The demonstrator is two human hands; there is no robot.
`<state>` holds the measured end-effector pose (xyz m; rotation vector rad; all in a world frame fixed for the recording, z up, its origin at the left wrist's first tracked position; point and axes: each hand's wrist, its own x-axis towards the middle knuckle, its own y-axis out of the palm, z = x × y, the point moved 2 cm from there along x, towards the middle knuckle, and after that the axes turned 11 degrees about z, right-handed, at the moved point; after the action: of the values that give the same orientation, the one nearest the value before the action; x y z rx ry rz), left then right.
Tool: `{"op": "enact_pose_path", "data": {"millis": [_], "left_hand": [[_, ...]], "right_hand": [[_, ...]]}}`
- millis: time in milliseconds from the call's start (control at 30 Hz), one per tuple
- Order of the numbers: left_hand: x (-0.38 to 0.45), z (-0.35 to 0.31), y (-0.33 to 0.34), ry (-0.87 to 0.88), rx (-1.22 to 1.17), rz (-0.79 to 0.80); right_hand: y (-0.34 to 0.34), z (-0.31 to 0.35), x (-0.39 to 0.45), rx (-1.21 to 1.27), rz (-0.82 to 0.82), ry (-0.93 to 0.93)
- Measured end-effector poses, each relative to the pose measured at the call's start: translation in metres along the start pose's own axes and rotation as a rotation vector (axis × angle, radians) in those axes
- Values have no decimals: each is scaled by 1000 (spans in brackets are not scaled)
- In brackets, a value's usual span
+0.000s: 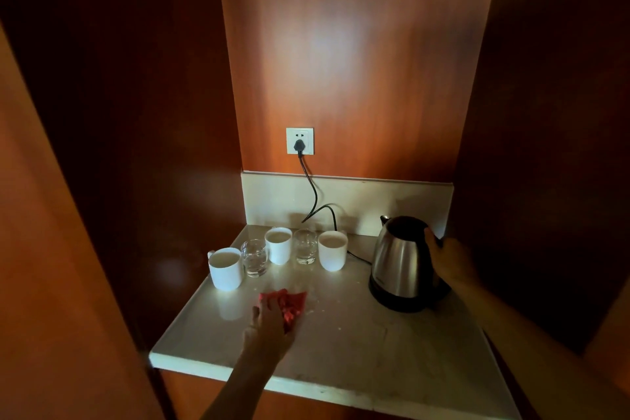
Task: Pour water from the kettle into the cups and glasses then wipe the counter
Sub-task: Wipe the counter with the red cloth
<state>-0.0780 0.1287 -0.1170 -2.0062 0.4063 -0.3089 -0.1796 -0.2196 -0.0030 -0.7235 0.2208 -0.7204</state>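
A steel kettle [397, 262] stands on its black base at the right of the pale counter [375, 351]. My right hand [450, 259] grips its handle. A red cloth [289, 303] lies on the counter in front of the cups, and my left hand [271, 324] presses on it with fingers spread. Three white cups [225, 268] [279, 245] [332, 251] and two clear glasses [255, 257] [305, 246] stand in a row at the back left, all holding liquid.
A black cord [313, 194] runs from the wall socket [300, 141] down behind the cups to the kettle base. Dark wooden walls close in on both sides. Small droplets dot the counter [341, 327] near the cloth.
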Motion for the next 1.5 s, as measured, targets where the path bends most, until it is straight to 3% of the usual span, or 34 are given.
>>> {"op": "enact_pose_path", "data": {"millis": [100, 200, 300, 400, 533, 600, 700, 800, 967, 1100, 1233, 1367, 1500], "left_hand": [[-1, 2, -4, 52, 5, -8], [1, -6, -21, 91, -159, 53], [10, -8, -40, -17, -122, -20], [11, -10, -59, 131, -212, -103], [6, 8, -65, 361, -149, 9], [3, 23, -56, 363, -8, 60], [-8, 37, -34, 262, -2, 116], [-2, 76, -21, 159, -27, 146], [4, 69, -25, 157, 32, 23], [14, 53, -39, 260, 50, -103], [6, 38, -54, 385, 24, -214], [-20, 32, -43, 346, -39, -59], [-53, 31, -22, 406, -34, -99]], "right_hand": [[-6, 19, -7, -273, -97, -88], [11, 54, -27, -510, -155, -341], [70, 84, -60, -558, 134, -548], [132, 100, -89, -450, 389, -597], [189, 106, -105, -425, 563, -619], [208, 98, -108, -522, 655, -595], [214, 79, -109, -578, 722, -527], [232, 89, -103, -537, 720, -490], [236, 73, -112, -564, 626, -527], [220, 85, -110, -557, 402, -499], [181, 110, -110, -531, 155, -605], [173, 104, -133, -627, 229, -539], [195, 76, -158, -587, 370, -526]]}}
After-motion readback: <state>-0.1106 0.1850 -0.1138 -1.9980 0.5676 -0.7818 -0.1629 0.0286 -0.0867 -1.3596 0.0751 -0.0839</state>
